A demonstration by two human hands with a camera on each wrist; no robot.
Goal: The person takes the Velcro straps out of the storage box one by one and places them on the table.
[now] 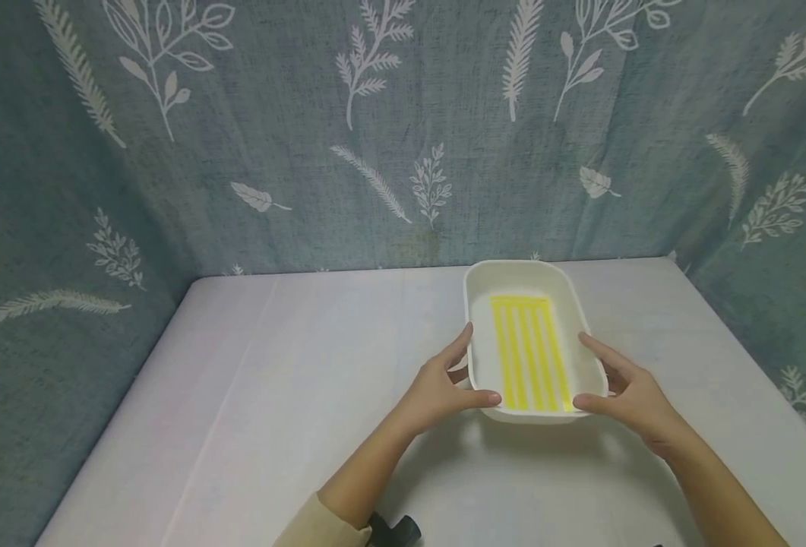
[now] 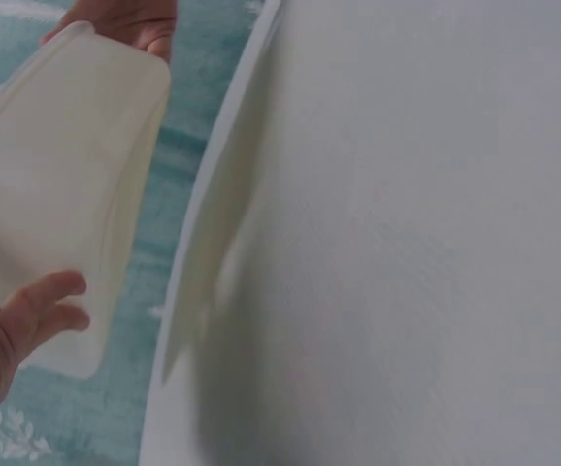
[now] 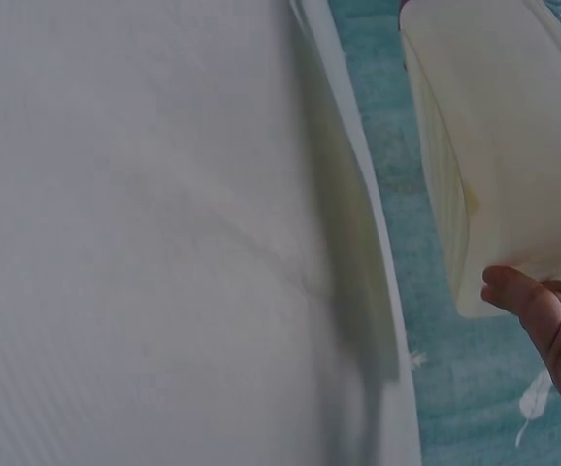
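Both hands hold a shallow white plastic tray (image 1: 520,279) with rounded corners. Yellow stripes (image 1: 520,301) run lengthwise along its inner floor. On the tray's near left corner is the left hand (image 1: 437,391), its thumb over the rim and its fingers along the side. The right hand (image 1: 631,399) grips the near right corner in a similar way. A shadow falls on the table below, and the tray looks raised and tilted with its inside toward the head camera. Both wrist views show its pale outside (image 2: 57,165), with fingertips (image 3: 513,286) against it in the right one.
A white-covered table (image 1: 293,380) spreads beneath the hands. Teal curtains (image 1: 293,152) with white leaf prints stand at its back and sides. A dark device (image 1: 403,530) sits by the left forearm at the bottom of the head view.
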